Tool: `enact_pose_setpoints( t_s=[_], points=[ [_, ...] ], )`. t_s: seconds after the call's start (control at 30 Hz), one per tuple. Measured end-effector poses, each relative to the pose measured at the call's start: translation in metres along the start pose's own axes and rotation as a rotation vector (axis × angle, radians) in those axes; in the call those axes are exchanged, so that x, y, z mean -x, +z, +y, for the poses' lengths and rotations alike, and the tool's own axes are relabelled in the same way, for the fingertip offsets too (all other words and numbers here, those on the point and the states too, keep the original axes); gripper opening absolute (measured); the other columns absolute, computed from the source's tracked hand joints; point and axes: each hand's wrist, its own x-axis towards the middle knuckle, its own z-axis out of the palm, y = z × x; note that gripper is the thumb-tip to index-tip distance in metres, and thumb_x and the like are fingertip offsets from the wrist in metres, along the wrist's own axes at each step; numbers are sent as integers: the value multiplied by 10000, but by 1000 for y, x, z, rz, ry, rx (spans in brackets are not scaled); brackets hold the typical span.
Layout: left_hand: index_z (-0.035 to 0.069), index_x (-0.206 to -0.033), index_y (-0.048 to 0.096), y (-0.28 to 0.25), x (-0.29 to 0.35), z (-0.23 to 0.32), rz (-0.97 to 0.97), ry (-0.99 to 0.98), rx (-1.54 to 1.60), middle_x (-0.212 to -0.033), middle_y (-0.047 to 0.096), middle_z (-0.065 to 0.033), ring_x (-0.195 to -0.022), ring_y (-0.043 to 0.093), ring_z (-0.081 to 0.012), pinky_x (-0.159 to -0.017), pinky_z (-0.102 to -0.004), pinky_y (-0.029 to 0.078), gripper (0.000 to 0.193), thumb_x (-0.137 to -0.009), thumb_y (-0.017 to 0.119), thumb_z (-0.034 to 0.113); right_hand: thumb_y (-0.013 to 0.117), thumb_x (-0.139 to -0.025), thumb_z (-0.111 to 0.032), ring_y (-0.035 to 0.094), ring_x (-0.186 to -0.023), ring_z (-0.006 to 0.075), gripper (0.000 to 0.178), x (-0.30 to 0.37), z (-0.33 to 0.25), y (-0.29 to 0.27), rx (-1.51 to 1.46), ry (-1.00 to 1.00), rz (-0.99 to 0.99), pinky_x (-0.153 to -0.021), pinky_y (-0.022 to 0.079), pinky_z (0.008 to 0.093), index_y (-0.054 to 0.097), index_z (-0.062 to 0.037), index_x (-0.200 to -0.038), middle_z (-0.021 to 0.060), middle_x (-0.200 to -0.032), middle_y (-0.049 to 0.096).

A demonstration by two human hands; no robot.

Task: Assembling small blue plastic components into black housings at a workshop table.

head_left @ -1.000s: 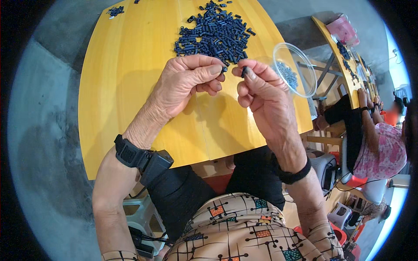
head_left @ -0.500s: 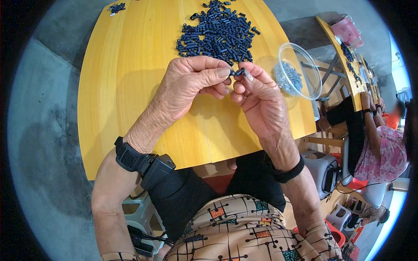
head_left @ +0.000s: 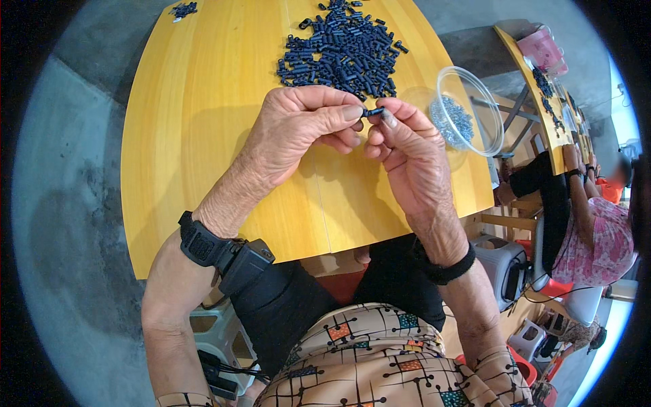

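Observation:
Between my two hands, above the near side of the pile, is a small dark cylindrical plastic part. My left hand pinches its left end between thumb and forefinger. At the other end, my right hand has thumb and forefinger closed on it; the fingertips cover much of the part, and I cannot tell whether it is one piece or two. Just beyond lies a heap of similar dark plastic parts. To the right of my right hand stands a clear round tub with small shiny metal pieces inside.
The yellow wooden table carries a small cluster of dark parts at its far left corner. At right, people sit by another table with a pink container and more dark parts. A grey stool stands nearby.
My right fingers have drawn slightly to the right, so more of the dark part shows between my hands. My left hand has barely moved.

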Motion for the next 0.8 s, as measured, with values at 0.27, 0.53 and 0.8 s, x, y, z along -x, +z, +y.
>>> enact_pose_setpoints(
  t_s=[0.27,0.53,0.8],
  points=[
    [17,-961,652,-1,-1,-2,-16,9,5,-783,661,-67,-648,618,-109,-616,-225,515,174,-833,648,135,605,-851,-62,604,-681,105,157,1,-1,3,170,-91,48,-613,501,229,609,10,-991,53,-821,638],
    [7,-958,650,0,0,-2,-2,15,-14,-784,662,-78,-654,628,-117,-621,-230,521,178,-833,644,133,593,-837,-11,614,-652,103,128,2,-4,8,647,-370,66,-589,507,219,600,47,-951,64,-793,636],
    [2,-950,650,0,0,-3,-3,-3,-38,-777,661,-74,-653,632,-120,-626,-232,523,179,-832,644,137,596,-824,-17,609,-638,99,127,3,-9,10,655,-316,51,-573,499,216,599,44,-935,59,-795,635]
  ],
)
